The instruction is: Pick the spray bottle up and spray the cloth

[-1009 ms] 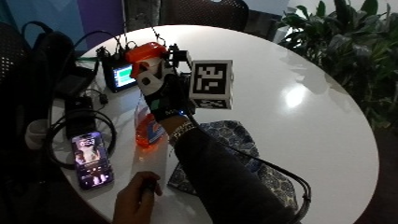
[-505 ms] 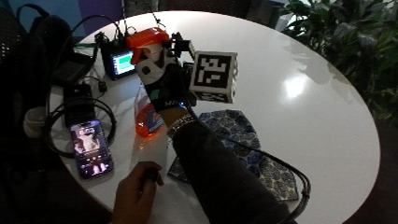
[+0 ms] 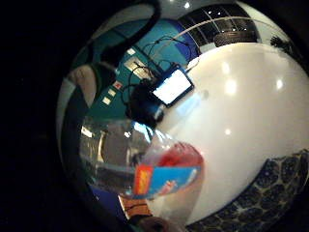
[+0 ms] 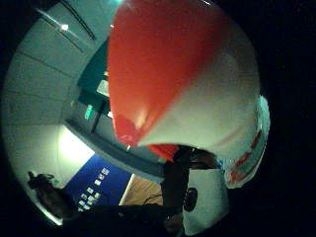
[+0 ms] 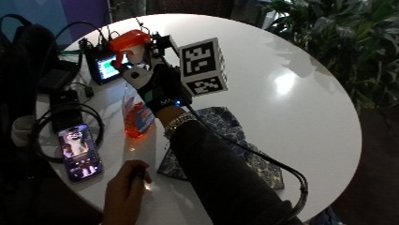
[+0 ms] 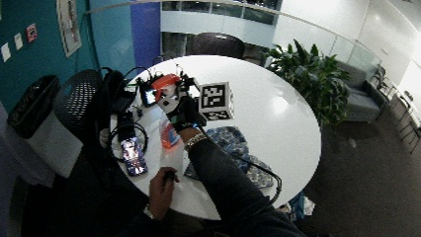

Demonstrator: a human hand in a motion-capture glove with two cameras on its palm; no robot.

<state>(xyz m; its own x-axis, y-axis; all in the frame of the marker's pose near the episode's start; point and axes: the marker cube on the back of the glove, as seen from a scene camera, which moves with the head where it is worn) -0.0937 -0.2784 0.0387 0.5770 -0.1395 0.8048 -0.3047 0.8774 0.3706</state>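
My gloved right hand [image 5: 156, 84] grips the neck of the spray bottle [image 5: 136, 117], just below its orange trigger head [image 5: 129, 40]. The bottle is clear with orange liquid low in it, and stands upright over the table's left side; I cannot tell whether its base touches the table. The blue patterned cloth [image 5: 259, 166] lies flat to the right of the bottle, partly under my forearm. In the little finger side palm view the bottle [image 3: 145, 159] is close, with the cloth [image 3: 270, 188] beside it. The orange head [image 4: 163, 64] fills the thumb side palm view.
A bare left hand [image 5: 124, 187] rests on the round white table [image 5: 293, 93] near its front edge. A phone [image 5: 78, 150], coiled cables [image 5: 50, 122] and a small lit monitor [image 5: 106, 65] crowd the left side. Plants [image 5: 349, 42] stand beyond the far edge.
The outside picture has shifted, so its camera moved. The hand keeps its hold on the bottle in about the same spot; the cloth has not moved.
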